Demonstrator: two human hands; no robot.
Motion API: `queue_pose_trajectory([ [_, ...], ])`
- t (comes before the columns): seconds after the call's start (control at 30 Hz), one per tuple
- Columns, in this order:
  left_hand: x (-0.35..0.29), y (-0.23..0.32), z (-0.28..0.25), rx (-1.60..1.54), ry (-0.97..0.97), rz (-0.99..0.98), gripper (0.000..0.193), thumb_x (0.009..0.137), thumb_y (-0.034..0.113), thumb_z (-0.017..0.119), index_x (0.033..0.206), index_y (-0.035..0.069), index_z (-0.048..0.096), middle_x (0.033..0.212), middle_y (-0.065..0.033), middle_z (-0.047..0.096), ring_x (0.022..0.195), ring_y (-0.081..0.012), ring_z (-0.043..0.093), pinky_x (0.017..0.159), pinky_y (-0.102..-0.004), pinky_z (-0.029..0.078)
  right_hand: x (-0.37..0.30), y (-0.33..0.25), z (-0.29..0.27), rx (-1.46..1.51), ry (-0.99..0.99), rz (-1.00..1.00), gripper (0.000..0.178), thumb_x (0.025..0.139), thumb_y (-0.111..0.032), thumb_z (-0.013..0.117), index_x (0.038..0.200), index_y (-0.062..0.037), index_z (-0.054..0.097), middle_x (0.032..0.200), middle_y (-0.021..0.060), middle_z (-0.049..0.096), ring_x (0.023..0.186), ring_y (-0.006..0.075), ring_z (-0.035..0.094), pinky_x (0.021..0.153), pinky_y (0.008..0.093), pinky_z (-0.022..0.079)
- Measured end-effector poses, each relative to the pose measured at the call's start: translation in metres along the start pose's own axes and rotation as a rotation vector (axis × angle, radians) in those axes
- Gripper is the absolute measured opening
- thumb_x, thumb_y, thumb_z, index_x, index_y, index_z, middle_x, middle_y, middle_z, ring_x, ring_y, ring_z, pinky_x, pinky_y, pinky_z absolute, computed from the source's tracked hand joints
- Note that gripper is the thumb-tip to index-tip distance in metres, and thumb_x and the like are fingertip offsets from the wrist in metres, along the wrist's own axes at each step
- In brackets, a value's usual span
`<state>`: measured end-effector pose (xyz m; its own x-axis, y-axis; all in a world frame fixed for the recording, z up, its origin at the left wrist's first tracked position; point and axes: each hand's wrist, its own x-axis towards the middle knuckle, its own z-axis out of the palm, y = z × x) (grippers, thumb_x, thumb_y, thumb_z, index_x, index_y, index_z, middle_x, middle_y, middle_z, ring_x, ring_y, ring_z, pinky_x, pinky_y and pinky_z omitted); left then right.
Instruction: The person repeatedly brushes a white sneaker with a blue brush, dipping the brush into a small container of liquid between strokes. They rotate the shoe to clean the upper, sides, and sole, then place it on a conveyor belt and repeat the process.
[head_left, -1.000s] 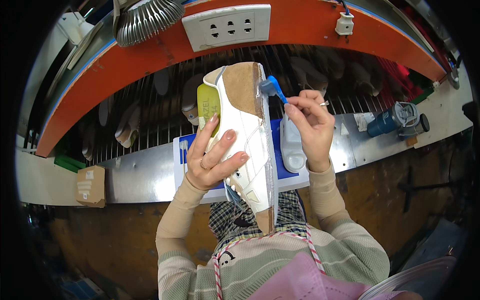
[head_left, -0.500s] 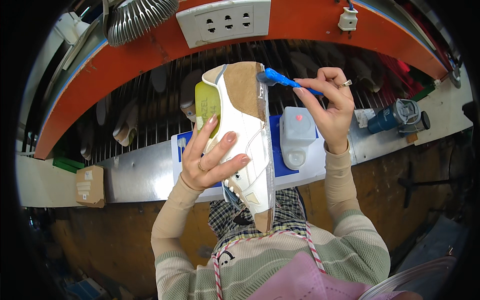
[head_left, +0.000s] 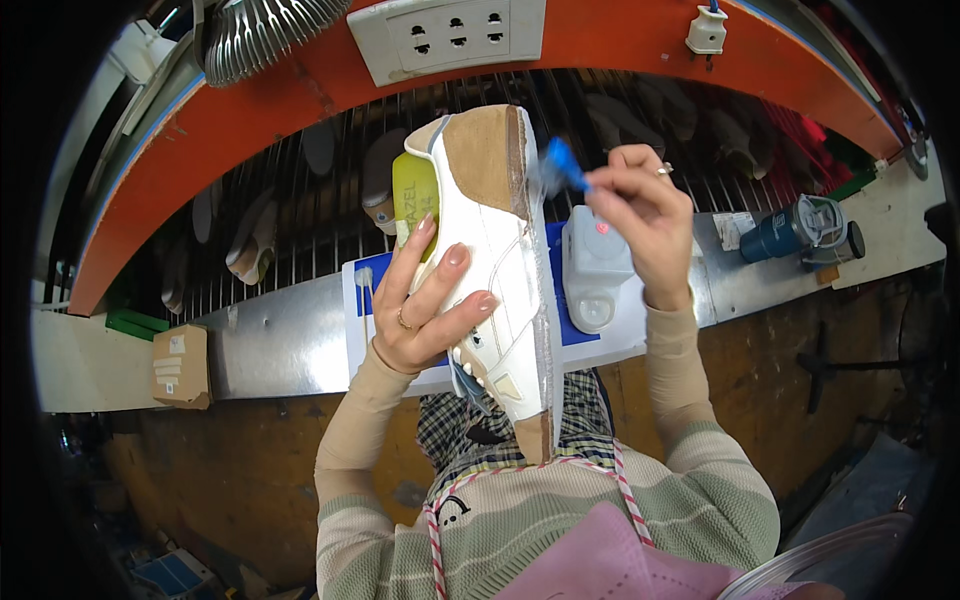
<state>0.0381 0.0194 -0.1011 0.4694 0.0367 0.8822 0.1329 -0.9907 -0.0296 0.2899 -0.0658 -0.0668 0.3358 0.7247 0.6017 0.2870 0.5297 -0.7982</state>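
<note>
My left hand (head_left: pixel 425 305) grips a white and tan shoe upper (head_left: pixel 505 275) by its side, fingers spread across the white panel. The heel end points away from me and the toe toward my lap. A yellow-green shoe last (head_left: pixel 413 195) fills the shoe's opening. My right hand (head_left: pixel 645 215) pinches a small brush with a blue handle (head_left: pixel 568 165), blurred by motion. Its bristles are close to the shoe's bottom edge near the heel; I cannot tell whether they touch. Below my right hand stands a whitish plastic container (head_left: pixel 597 260) with a round spout-like cup in front.
Beyond the metal ledge (head_left: pixel 280 355), a rod conveyor (head_left: pixel 345 190) carries several shoes under an orange panel (head_left: pixel 300 105) with a white socket strip (head_left: pixel 450 38). A cardboard box (head_left: pixel 181 367) sits at left, a blue tumbler (head_left: pixel 785 232) at right. A white-headed stick (head_left: pixel 364 290) lies near my left hand.
The brush has shifted slightly right and down, off the heel edge, and now blurs. My left hand and the shoe have hardly moved.
</note>
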Motion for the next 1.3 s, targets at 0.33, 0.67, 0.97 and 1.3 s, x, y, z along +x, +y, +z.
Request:
queue_pose_trajectory([
  [0.33, 0.0, -0.009, -0.001, 0.063, 0.0, -0.034, 0.039, 0.082, 0.019, 0.077, 0.118, 0.026, 0.065, 0.135, -0.0032, 0.059, 0.127, -0.0374, 0.054, 0.096, -0.0446, 0.058, -0.069, -0.008, 0.027, 0.123, 0.109, 0.23, 0.018, 0.079, 0.004, 0.076, 0.097, 0.0026, 0.074, 0.098, 0.005, 0.051, 0.091, 0.0134, 0.05, 0.076, 0.0255, 0.045],
  [0.67, -0.001, -0.004, -0.012, 0.083, -0.091, -0.036, 0.045, 0.078, 0.023, 0.08, 0.119, 0.032, 0.066, 0.138, 0.003, 0.058, 0.13, -0.0327, 0.052, 0.096, -0.0464, 0.058, -0.039, -0.016, 0.022, -0.496, 0.172, -0.268, 0.024, 0.075, 0.003, 0.081, 0.098, -0.0006, 0.076, 0.1, 0.0056, 0.048, 0.072, 0.0098, 0.054, 0.066, 0.0231, 0.045],
  [0.97, -0.001, -0.002, -0.013, 0.079, -0.071, -0.019, 0.045, 0.078, 0.023, 0.08, 0.12, 0.032, 0.065, 0.138, 0.0033, 0.056, 0.13, -0.0322, 0.052, 0.096, -0.0455, 0.059, -0.015, -0.022, -0.002, -0.475, -0.006, -0.282, 0.022, 0.072, -0.002, 0.083, 0.093, -0.0025, 0.077, 0.093, 0.0036, 0.05, 0.071, 0.0094, 0.05, 0.061, 0.0223, 0.04],
  [1.3, 0.002, -0.009, -0.014, 0.103, -0.059, -0.028, 0.044, 0.079, 0.021, 0.079, 0.12, 0.028, 0.065, 0.138, -0.0002, 0.057, 0.13, -0.034, 0.053, 0.096, -0.0435, 0.058, -0.042, -0.033, -0.014, -0.144, -0.189, -0.005, 0.02, 0.074, 0.001, 0.08, 0.094, -0.0002, 0.077, 0.093, 0.0036, 0.049, 0.079, 0.0111, 0.051, 0.069, 0.0223, 0.043],
])
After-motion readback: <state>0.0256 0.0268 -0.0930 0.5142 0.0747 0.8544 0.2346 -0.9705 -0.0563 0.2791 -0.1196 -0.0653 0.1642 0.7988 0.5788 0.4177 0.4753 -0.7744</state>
